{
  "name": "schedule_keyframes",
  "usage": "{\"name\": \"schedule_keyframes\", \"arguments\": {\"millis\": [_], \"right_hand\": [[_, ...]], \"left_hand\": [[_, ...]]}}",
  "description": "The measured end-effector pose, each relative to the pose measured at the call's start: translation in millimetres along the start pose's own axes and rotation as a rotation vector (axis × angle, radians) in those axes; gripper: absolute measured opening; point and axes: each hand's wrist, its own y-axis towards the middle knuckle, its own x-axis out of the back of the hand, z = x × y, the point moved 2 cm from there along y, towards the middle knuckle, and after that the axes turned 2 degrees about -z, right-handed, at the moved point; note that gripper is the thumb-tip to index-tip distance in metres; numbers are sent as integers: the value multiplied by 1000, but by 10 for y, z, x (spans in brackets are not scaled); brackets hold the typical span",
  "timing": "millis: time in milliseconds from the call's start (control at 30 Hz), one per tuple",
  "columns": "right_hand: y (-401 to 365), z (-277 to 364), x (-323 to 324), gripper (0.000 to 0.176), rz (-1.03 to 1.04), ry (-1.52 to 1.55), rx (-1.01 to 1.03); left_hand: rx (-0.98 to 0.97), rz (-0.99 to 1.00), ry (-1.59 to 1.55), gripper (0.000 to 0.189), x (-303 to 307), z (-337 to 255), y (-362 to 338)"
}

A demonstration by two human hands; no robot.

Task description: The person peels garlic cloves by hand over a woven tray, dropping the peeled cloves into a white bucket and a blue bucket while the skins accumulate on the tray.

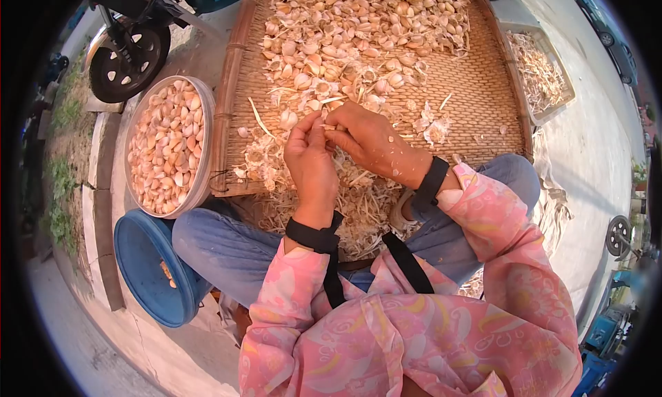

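My left hand and my right hand meet over the near edge of a woven bamboo tray. Fingertips of both are pinched together on a small garlic clove, mostly hidden by the fingers. Bits of skin stick to the back of my right hand. Just beyond the fingers, a heap of garlic cloves and broken bulbs covers the tray's far part. Papery garlic skins lie left of my left hand, and a loose piece of garlic husk rests to the right.
On the left stands a white tub full of separated cloves, with a blue bucket tilted below it. A pale crate of garlic scraps is at right. Garlic waste piles between my knees. A vehicle's wheel is at upper left.
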Motion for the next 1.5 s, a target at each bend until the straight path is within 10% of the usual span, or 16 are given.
{"name": "schedule_keyframes", "arguments": {"millis": [167,400,667,900,1100,1500], "right_hand": [[-8,-51,-28,9,-159,-24,113],[30,-250,9,32,-191,763,-628],[53,-465,58,15,-129,481,-544],[-16,-574,-19,21,-85,529,-486],[42,-479,-103,21,-96,629,-564],[34,-282,-115,18,-40,600,-572]], "left_hand": [[-10,-34,-91,18,-99,2,-99],[73,85,-260,27,-85,27,16],[116,250,-332,30,173,-392,-53],[-597,-224,387,25,1292,-1816,739],[-157,-86,-250,23,1789,-2170,997],[-359,-245,8,26,2066,-2641,1083]]}}
